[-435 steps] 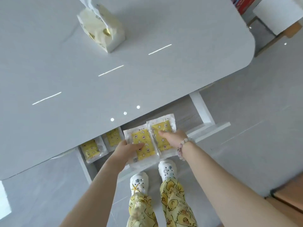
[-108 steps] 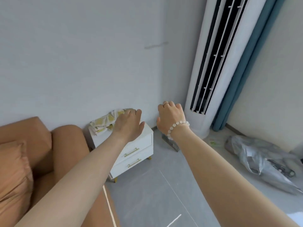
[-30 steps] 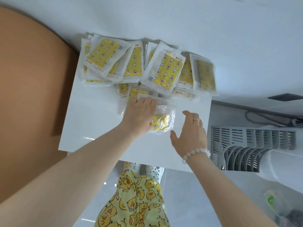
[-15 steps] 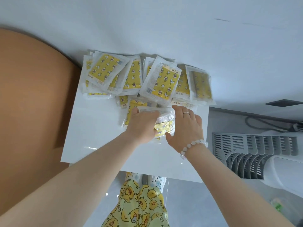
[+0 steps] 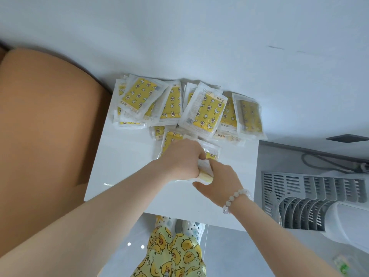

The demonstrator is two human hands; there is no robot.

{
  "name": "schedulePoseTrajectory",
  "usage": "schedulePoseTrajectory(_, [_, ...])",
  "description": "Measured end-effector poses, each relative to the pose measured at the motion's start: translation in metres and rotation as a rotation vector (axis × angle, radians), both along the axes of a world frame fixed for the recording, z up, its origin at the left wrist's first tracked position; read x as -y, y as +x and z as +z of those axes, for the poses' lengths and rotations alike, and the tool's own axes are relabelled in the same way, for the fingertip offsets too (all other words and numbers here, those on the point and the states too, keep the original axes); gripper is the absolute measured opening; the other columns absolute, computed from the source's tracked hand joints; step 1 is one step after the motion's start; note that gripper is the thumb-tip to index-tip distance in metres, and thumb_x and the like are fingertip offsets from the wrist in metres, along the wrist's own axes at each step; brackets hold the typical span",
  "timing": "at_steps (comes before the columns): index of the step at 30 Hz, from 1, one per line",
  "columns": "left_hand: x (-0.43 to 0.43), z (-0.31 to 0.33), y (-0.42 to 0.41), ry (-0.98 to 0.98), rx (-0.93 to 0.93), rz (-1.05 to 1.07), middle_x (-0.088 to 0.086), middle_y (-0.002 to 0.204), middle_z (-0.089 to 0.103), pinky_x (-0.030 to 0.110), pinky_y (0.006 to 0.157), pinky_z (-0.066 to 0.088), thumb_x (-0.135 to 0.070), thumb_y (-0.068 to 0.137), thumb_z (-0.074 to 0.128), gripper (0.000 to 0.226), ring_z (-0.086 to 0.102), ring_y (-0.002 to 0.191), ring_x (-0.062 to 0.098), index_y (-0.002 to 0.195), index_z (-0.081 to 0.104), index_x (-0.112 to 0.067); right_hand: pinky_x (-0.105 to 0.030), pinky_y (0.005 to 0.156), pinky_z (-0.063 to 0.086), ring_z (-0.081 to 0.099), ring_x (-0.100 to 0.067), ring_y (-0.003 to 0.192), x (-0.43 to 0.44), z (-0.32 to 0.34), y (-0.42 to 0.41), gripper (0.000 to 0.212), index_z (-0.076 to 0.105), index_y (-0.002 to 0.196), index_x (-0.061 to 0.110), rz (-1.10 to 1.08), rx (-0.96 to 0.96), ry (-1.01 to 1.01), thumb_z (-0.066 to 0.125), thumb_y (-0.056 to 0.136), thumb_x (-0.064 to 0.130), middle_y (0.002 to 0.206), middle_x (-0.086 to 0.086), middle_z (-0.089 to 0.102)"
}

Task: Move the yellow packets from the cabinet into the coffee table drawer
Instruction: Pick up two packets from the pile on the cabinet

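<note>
Yellow packets [image 5: 203, 112], flat clear-plastic sleeves printed with stars and moons, lie overlapping along the far edge of the glossy white cabinet [image 5: 123, 170] top, their long axes mostly running near to far. Just nearer than the pile, the left hand [image 5: 179, 158] and right hand [image 5: 217, 182] both grip a crumpled held packet [image 5: 205, 171] between them. An orange sofa arm [image 5: 50, 136] stands to the left.

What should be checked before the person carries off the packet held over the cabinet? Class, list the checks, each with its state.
1. Left hand grips packet: ok.
2. Right hand holds its other side: ok.
3. Packet lifted clear of cabinet top: cannot tell.
4. Number of packets in the grip: cannot tell.
5. Cabinet emptied of the pile: not ok.
6. Drawer open: cannot tell, out of view.
</note>
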State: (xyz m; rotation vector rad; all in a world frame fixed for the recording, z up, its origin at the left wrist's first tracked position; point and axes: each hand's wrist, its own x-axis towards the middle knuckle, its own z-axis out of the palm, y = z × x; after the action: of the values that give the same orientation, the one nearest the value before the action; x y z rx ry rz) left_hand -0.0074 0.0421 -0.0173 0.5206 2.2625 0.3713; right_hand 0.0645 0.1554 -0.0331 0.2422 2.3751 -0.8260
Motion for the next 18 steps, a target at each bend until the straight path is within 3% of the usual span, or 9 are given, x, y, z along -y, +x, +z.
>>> schedulePoseTrajectory(3, [-0.002,0.006,0.002,-0.043,0.046,-0.118,-0.006,0.056,0.043,0.022,0.045,0.029,-0.012,0.073,0.07,0.027,0.048,0.063,0.018,0.059,0.049,-0.021,-0.011,0.055,0.04,0.056,-0.007,0.065,0.008,0.004,0.015,0.018,0.056,0.081,0.024,-0.256,0.053,-0.231,0.073,0.076,0.023,0.072,0.01,0.06])
schedulePoseTrajectory(7, [-0.005,0.004,0.007,-0.079,0.082,-0.219,-0.004,0.079,0.06,0.024,0.064,0.041,-0.017,0.074,0.075,0.017,0.06,0.082,0.02,0.085,0.064,-0.024,-0.014,0.057,0.042,0.062,-0.016,0.073,0.009,-0.003,0.026,0.021,0.056,0.082,0.028,-0.276,0.109,-0.249,0.074,0.075,0.02,0.075,0.008,0.063])
schedulePoseTrajectory(10, [-0.002,-0.002,0.007,-0.047,0.071,-0.126,-0.006,0.098,0.058,0.025,0.075,0.032,-0.022,0.073,0.079,0.043,0.052,0.098,0.015,0.11,0.058,-0.026,-0.025,0.063,0.046,0.063,-0.022,0.076,0.007,-0.007,0.023,0.016,0.059,0.086,0.02,-0.275,0.129,-0.232,0.071,0.077,0.019,0.08,-0.001,0.065])
schedulePoseTrajectory(13, [0.004,-0.006,0.003,0.022,0.099,0.082,-0.003,0.107,0.053,0.026,0.075,0.035,-0.018,0.069,0.083,0.074,0.048,0.106,0.018,0.129,0.042,-0.028,-0.022,0.058,0.042,0.054,-0.016,0.064,0.004,-0.008,0.016,0.01,0.057,0.082,0.02,-0.264,0.112,-0.249,0.066,0.082,0.015,0.071,0.003,0.059])
schedulePoseTrajectory(15, [0.006,-0.011,0.0,0.113,0.071,0.175,-0.003,0.111,0.053,0.027,0.077,0.041,-0.012,0.066,0.083,0.086,0.051,0.105,0.02,0.135,0.035,-0.029,-0.02,0.052,0.036,0.047,-0.011,0.056,0.003,-0.01,0.009,0.012,0.053,0.078,0.021,-0.267,0.085,-0.239,0.06,0.086,0.014,0.065,0.006,0.053])
schedulePoseTrajectory(18, [0.006,-0.01,-0.003,0.259,0.043,0.252,-0.01,0.108,0.046,0.02,0.072,0.038,-0.007,0.065,0.081,0.091,0.051,0.098,0.013,0.139,0.032,-0.029,-0.017,0.049,0.032,0.045,-0.011,0.055,0.0,-0.012,0.004,0.012,0.054,0.079,0.018,-0.323,0.075,-0.247,0.056,0.091,0.016,0.064,0.006,0.051])
